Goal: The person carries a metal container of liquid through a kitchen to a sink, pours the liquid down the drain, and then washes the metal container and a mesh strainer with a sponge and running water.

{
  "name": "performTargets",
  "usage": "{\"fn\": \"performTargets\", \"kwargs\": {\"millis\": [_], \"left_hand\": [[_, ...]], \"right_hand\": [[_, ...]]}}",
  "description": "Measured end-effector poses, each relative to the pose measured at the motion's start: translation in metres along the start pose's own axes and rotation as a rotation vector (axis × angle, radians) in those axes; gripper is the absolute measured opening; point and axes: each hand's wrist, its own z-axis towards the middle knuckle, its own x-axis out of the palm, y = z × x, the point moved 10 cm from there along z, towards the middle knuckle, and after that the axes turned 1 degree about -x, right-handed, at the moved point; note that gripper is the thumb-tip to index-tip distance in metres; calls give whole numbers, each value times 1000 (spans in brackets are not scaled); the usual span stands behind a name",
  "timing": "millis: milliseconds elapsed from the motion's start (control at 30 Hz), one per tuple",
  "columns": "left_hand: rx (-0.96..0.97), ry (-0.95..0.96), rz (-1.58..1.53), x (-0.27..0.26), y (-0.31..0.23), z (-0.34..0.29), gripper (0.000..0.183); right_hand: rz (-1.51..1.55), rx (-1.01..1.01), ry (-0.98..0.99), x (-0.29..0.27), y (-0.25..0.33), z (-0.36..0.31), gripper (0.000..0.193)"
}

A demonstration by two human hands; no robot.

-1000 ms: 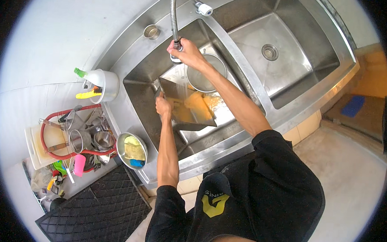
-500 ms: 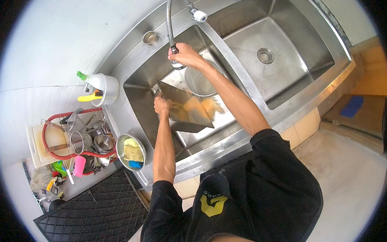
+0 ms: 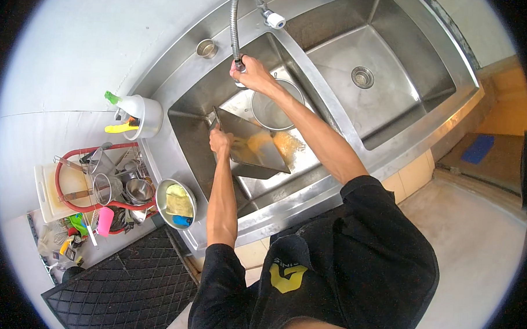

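Observation:
In the left sink basin (image 3: 186, 130), my left hand (image 3: 221, 142) is closed on the edge of a rectangular metal pan (image 3: 244, 169), which is tilted. Orange-brown liquid or residue (image 3: 287, 147) shows on the pan and on the basin floor beside it. My right hand (image 3: 256, 75) grips the sprayer head (image 3: 239, 65) at the end of a flexible metal hose (image 3: 234, 25), above the far part of the basin. Under my right forearm lies a round metal pot or bowl (image 3: 272, 111), partly covered by the arm. Whether water is flowing is hard to make out.
A right basin (image 3: 388, 70) adjoins, with a drain (image 3: 362, 77). On the left ledge stand a metal bowl of sponges (image 3: 178, 202) and a white tub (image 3: 152, 119) with a spray bottle. A red-rimmed basket of utensils (image 3: 70, 206) sits further left. A small metal cup (image 3: 206, 48) is on the back ledge.
The sprayer head has tipped slightly in my right hand. The orange patch on the pan looks smaller and has shifted. My left hand keeps its hold on the pan.

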Motion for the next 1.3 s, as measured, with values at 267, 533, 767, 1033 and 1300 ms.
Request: {"fn": "performTargets", "kwargs": {"millis": [267, 533, 767, 1033, 1300], "left_hand": [[64, 41, -73, -2, -8, 2, 57], [205, 93, -369, 3, 51, 49, 49], [168, 165, -502, 5, 68, 48, 48], [149, 192, -528, 9, 82, 56, 53], [157, 172, -523, 2, 80, 55, 55]], "right_hand": [[166, -18, -82, -3, -3, -6, 23], [430, 6, -255, 7, 2, -13, 15], [516, -4, -234, 6, -7, -9, 19], [713, 35, -59, 22, -11, -1, 18], [675, -16, -199, 23, -10, 0, 18]]}}
